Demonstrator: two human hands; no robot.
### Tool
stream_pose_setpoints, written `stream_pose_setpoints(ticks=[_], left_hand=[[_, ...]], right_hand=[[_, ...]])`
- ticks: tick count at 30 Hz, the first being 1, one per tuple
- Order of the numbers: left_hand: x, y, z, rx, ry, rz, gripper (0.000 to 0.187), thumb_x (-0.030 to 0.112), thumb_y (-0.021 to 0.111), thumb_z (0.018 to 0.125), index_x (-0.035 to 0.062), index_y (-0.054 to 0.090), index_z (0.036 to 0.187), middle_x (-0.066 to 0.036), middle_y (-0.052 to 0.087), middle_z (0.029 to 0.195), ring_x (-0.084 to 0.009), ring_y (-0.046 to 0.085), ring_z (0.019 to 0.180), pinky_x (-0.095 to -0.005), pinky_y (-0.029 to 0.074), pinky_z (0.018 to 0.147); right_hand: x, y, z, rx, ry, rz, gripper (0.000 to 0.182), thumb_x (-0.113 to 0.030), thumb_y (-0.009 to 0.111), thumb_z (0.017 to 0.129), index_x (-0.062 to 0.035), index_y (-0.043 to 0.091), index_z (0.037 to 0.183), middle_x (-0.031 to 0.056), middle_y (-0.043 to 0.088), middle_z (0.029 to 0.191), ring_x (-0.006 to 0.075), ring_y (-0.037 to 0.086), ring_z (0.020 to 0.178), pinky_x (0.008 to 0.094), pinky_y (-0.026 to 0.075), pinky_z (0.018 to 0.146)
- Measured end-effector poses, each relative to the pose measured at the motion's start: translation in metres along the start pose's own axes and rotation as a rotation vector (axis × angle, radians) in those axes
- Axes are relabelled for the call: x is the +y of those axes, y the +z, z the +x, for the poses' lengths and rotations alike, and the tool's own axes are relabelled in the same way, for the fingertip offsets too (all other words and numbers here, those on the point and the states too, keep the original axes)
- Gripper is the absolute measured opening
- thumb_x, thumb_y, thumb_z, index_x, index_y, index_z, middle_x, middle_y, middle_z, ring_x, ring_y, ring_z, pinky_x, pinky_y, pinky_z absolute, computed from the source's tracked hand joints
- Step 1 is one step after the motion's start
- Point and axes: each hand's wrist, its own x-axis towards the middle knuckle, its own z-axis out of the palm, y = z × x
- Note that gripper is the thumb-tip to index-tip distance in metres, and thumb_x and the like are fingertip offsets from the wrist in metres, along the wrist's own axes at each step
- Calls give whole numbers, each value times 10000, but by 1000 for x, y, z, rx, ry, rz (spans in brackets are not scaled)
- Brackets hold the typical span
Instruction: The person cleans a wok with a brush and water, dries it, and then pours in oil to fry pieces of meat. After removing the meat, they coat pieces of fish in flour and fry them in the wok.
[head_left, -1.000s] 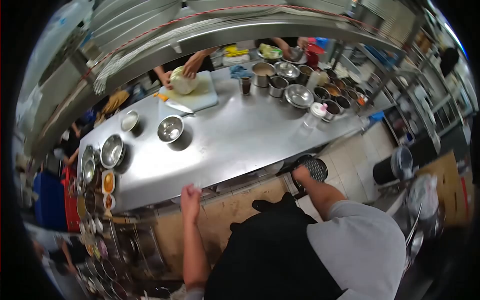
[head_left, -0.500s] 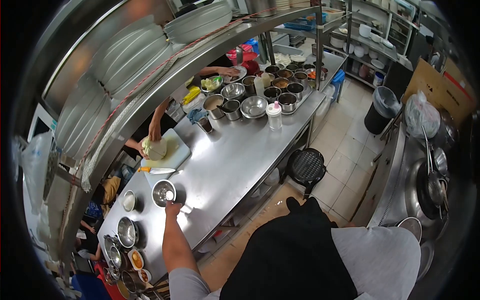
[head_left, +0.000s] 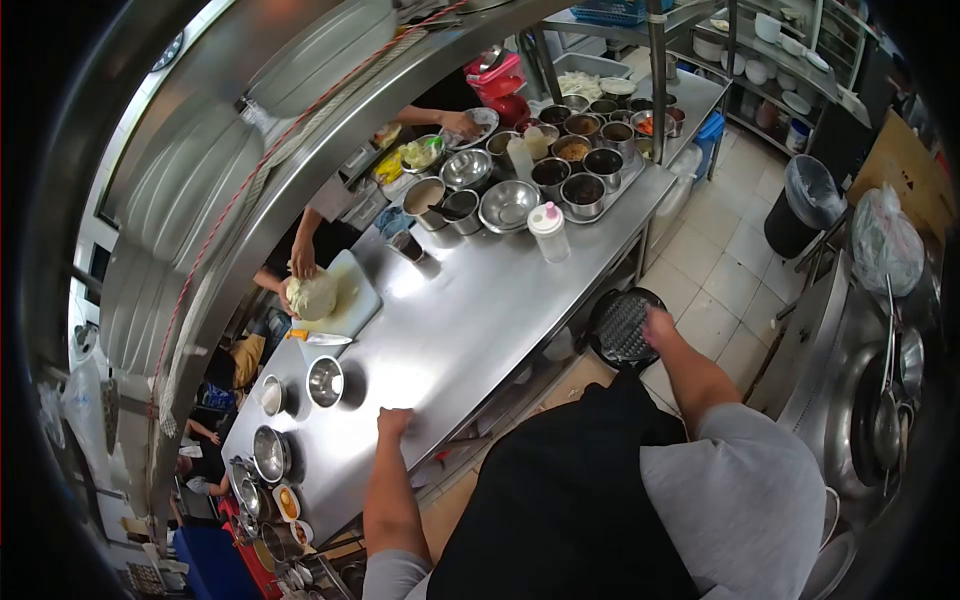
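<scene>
Bowl (head_left: 322, 381) sits on the counter (head_left: 470, 340), nr our L hand (head_left: 395, 420); its fingers are blurred, so we can't tell if that grip's together or apart. Our R hand (head_left: 658, 328) is at the edge of a black stool (head_left: 620, 325); can't tell that grip either, nor contact. Opp. us, co-worker's hands (head_left: 303, 262) hold a cabbage (head_left: 313, 298) on a board (head_left: 352, 300), orange-handled knife (head_left: 328, 339) nearby.

My left hand (head_left: 395, 420) is out ahead of me, its fingers (head_left: 399, 412) seeming to curl inward; how tightly, I cannot tell. My left forearm (head_left: 391, 500) runs almost straight back from it. Well apart to its right and farther forward, my right hand (head_left: 657, 327) is blurred, my right forearm (head_left: 697, 375) slanting back and outward from the wrist (head_left: 671, 343).
</scene>
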Motion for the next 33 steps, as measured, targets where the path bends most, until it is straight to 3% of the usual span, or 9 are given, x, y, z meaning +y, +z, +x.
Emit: stream_pose_setpoints(ticks=[1, 3, 5, 6, 11, 16, 23, 30, 33], left_hand=[[24, 2, -15, -43, -12, -109, 908, 558, 793, 753, -131, 554, 1295, -312, 687, 1181, -415, 670, 1146, -473, 547, 984], [84, 9, -54, -84, -34, -229, 937, 592, 794, 745, -126, 560, 1300, -320, 681, 1194, -414, 673, 1145, -480, 545, 986], [140, 15, -81, -54, 97, 146, 933, 652, 706, 824, -129, 556, 1312, -319, 684, 1205, -420, 683, 1130, -488, 540, 980], [168, 15, -95, -65, 79, 140, 933, 652, 706, 824, -129, 556, 1312, -319, 684, 1205, -420, 683, 1130, -488, 540, 980], [249, 6, -153, -85, -35, 307, 932, 701, 440, 973, -136, 529, 1372, -301, 706, 1170, -426, 680, 1138, -483, 541, 968], [267, 10, -138, -74, -40, 337, 844, 739, 453, 951, -37, 774, 1032, -265, 738, 1098, -403, 718, 1052, -470, 563, 911], [288, 5, -119, -26, -128, 346, 821, 768, 528, 908, -8, 777, 1011, -218, 757, 1061, -375, 730, 1023, -465, 578, 867], [273, -11, -106, -167, -74, 364, 800, 737, 810, 692, -2, 762, 995, -194, 755, 1076, -358, 724, 1044, -442, 579, 869], [273, -14, -103, -181, -74, 352, 802, 709, 848, 668, -15, 752, 999, -206, 745, 1110, -361, 714, 1075, -444, 572, 893]], right_hand=[[-81, 44, -2, 277, 220, 416, 416, -396, 686, 942, -82, 606, 1202, 137, 616, 1128, 346, 611, 938, 557, 535, 765], [-125, 91, 78, 331, 226, 494, 590, -371, 675, 948, -132, 514, 1463, 178, 568, 1361, 381, 569, 1176, 561, 482, 999], [-153, 135, 136, 189, 156, 768, 557, -310, 654, 953, -107, 502, 1450, 164, 523, 1440, 330, 530, 1266, 497, 472, 1048], [-161, 133, 131, 183, 168, 751, 557, -310, 654, 953, -107, 502, 1450, 164, 523, 1440, 330, 530, 1266, 497, 472, 1048], [-260, 187, 95, 850, 716, 303, 732, -307, 651, 847, 19, 406, 1454, 196, 472, 1482, 353, 463, 1379, 422, 400, 1151], [-302, 175, 36, 769, 688, 242, 746, -323, 625, 845, 14, 370, 1460, 218, 422, 1503, 397, 474, 1352, 448, 408, 1150], [-315, 179, 36, 762, 726, 99, 782, -334, 657, 832, 34, 343, 1445, 236, 429, 1457, 410, 522, 1285, 465, 441, 1111], [-313, 184, 35, 824, 677, 42, 802, -329, 710, 800, 44, 366, 1421, 254, 431, 1444, 406, 525, 1284, 459, 457, 1099], [-303, 183, 42, 811, 660, 145, 896, -280, 742, 687, 17, 384, 1453, 201, 433, 1506, 377, 458, 1368, 457, 378, 1167]])
